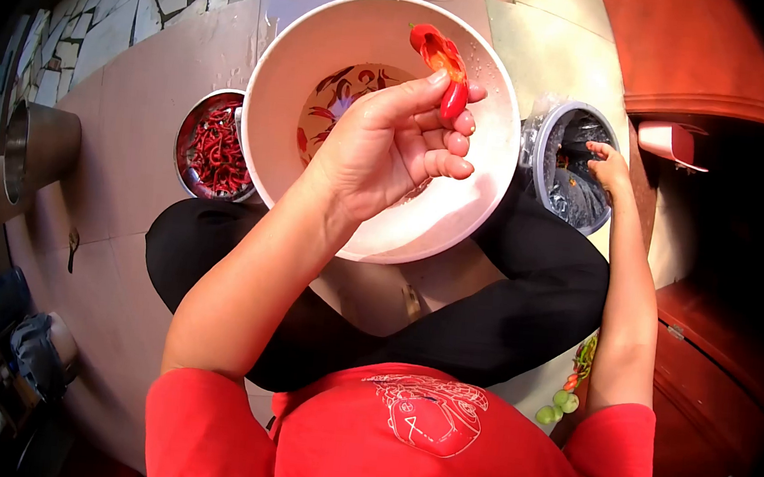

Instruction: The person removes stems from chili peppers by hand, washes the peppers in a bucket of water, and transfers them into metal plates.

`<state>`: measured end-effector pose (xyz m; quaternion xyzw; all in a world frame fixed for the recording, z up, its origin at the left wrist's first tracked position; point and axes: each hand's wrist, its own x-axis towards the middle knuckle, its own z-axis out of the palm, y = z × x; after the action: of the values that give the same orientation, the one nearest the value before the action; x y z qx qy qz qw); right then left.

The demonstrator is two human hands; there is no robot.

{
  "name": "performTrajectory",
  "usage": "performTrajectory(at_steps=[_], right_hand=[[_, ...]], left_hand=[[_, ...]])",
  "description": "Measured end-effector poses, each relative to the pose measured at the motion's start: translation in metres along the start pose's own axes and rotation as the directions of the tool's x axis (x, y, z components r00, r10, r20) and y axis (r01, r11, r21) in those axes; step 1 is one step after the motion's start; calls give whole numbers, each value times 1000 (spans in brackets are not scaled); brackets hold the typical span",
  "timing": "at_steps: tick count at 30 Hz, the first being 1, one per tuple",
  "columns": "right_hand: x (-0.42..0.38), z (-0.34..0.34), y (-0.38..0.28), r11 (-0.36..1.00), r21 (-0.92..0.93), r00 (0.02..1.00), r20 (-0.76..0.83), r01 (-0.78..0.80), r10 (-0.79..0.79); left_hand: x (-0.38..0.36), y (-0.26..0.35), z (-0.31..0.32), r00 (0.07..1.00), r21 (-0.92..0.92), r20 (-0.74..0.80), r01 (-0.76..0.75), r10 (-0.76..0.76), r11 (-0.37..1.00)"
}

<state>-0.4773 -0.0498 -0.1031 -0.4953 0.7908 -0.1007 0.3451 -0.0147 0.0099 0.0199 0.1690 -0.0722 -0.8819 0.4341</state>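
Note:
My left hand is raised over the large pale basin and pinches a split-open red pepper between thumb and fingers. Orange inner flesh shows in the opened part. Down in the basin, red pepper pieces lie in water. My right hand reaches over the small bin lined with a dark plastic bag. Its fingers are apart, with nothing visible between them. Just left of the basin, a metal bowl holds many thin red peppers.
Metal containers stand at the far left. Reddish wooden furniture lines the right side, with a pink box near it. Green tomatoes and small vegetables lie on the floor beside my right arm. My crossed legs border the basin.

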Motion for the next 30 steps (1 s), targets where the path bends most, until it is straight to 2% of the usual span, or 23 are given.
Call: performTrajectory(at_steps=[4, 6, 7, 9, 10, 11, 13, 15, 17, 19, 21, 23, 24, 25, 26, 27, 28, 29, 30], right_hand=[[-16, 3, -27, 990, 110, 995, -35, -88, 92], [-20, 1, -37, 976, 98, 980, 50, -196, 192], [-21, 1, -41, 976, 99, 980, 48, -196, 192], [-21, 1, -44, 976, -20, 973, 64, -219, 220], [-16, -1, -40, 987, -100, 988, 76, -125, 133], [-10, -3, -39, 987, -98, 988, 71, -129, 136], [-7, -4, -46, 975, 2, 975, -19, 223, -223], [-75, 4, -146, 932, 238, 962, -75, 273, -263], [-111, 16, -197, 829, 445, 907, 82, 338, -413], [-143, 27, -236, 768, 512, 811, 210, 385, -546], [-153, 32, -250, 779, 471, 726, 346, 414, -595], [-153, 38, -252, 782, 444, 708, 366, 438, -604], [-153, 39, -253, 792, 468, 723, 376, 392, -579], [-152, 40, -254, 802, 488, 737, 388, 345, -554], [-150, 40, -255, 800, 547, 778, 381, 247, -500], [-148, 40, -255, 803, 541, 772, 389, 250, -502], [-147, 41, -254, 773, 606, 778, 390, 186, -493], [-145, 41, -255, 736, 666, 784, 390, 123, -483], [-145, 41, -257, 710, 699, 774, 403, 83, -488]], left_hand=[[-3, 1, -2, 1000, 15, -5, -7, 8, 1000], [-3, 1, -3, 1000, 29, -6, -6, 7, 1000], [-4, 2, -3, 1000, 45, 6, 5, -5, 999], [-4, 2, -3, 1000, 62, 21, 21, -22, 998], [-4, 1, -3, 999, 74, 14, 31, -32, 997], [-4, 1, -2, 999, 86, 8, 43, -44, 995], [-4, 0, 2, 997, 156, -36, 72, -67, 985], [-3, -3, 7, 994, 219, -66, 100, -87, 971], [-1, -6, 9, 967, 358, -208, 216, -148, 908], [1, -7, 10, 966, 348, -201, 227, -165, 910], [2, -7, 7, 958, 407, -225, 258, -178, 876], [1, -2, 2, 958, 422, -228, 257, -173, 870], [0, 1, 1, 958, 437, -230, 259, -171, 862], [-2, 2, 4, 959, 432, -233, 251, -162, 866], [-2, 0, 8, 970, 441, -242, 134, -25, 887], [-2, 1, 11, 962, 451, -251, 15, 111, 893], [-5, 4, 6, 977, 444, -157, -58, 142, 894], [-5, 4, 8, 976, 438, -156, -69, 151, 896], [-4, 0, 14, 960, 515, -112, -164, 256, 841]])
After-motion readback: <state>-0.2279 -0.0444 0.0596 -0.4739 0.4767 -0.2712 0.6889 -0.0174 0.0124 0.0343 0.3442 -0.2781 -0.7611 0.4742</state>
